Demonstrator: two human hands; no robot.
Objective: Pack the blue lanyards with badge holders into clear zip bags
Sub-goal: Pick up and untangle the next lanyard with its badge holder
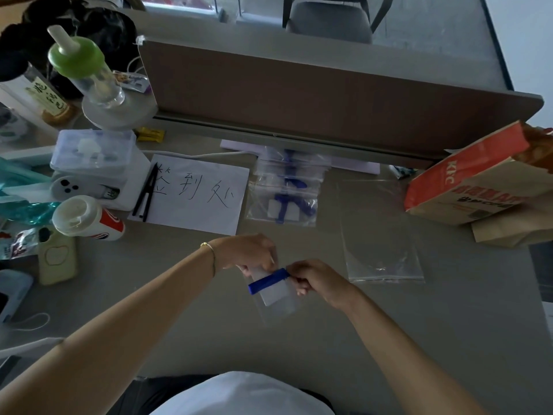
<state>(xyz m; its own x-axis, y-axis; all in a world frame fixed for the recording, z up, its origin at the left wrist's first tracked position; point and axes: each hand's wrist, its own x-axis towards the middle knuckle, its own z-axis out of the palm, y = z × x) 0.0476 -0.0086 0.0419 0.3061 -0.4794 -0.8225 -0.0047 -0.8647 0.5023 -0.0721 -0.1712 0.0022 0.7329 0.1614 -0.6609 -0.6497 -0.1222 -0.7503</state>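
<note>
Over the middle of the desk, my left hand (250,253) grips the top of a clear badge holder (276,295) with a white card inside. A blue lanyard (267,281) lies folded across the holder's face. My right hand (314,280) pinches the lanyard's right end beside the holder. Behind my hands lies a stack of packed zip bags (284,190) with blue lanyards showing through. An empty clear zip bag (380,235) lies flat to the right.
A white sheet with handwriting (194,193) and black pens lies left of the packed stack. Bottles, a cup (86,218), a phone (57,259) and plastic boxes crowd the left side. A paper food bag (478,184) stands at the right. A partition (299,97) closes the back.
</note>
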